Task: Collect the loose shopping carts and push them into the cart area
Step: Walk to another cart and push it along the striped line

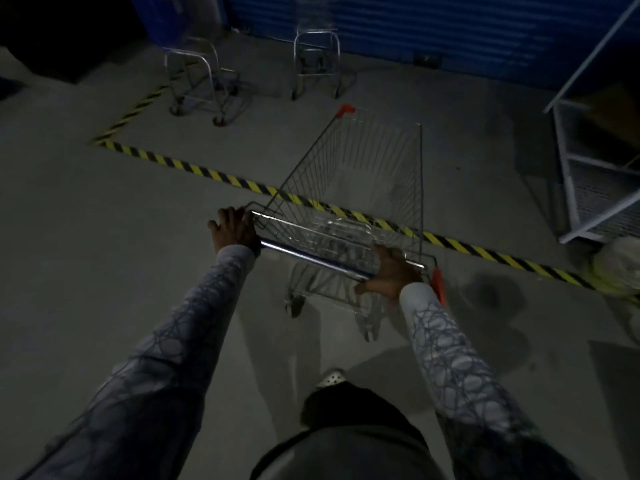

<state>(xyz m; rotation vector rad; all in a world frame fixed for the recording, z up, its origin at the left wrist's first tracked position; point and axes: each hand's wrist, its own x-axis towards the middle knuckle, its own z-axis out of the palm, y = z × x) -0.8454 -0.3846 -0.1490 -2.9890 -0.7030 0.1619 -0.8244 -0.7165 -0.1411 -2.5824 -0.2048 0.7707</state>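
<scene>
A wire shopping cart [360, 188] with red corner caps stands in front of me, its basket straddling the yellow-and-black floor stripe [194, 167]. My left hand [233, 232] grips the left end of its blue handle bar [311, 259]. My right hand [393, 271] grips the right end of the same bar. Beyond the stripe, inside the marked area, two more carts [199, 81] [317, 64] stand near the blue shutter wall.
A white metal shelf rack [588, 168] stands at the right, with pale bags [620, 261] on the floor by its foot. The blue roller shutter [450, 29] closes the back. A dark bulk sits at the far left. Open concrete floor lies to my left.
</scene>
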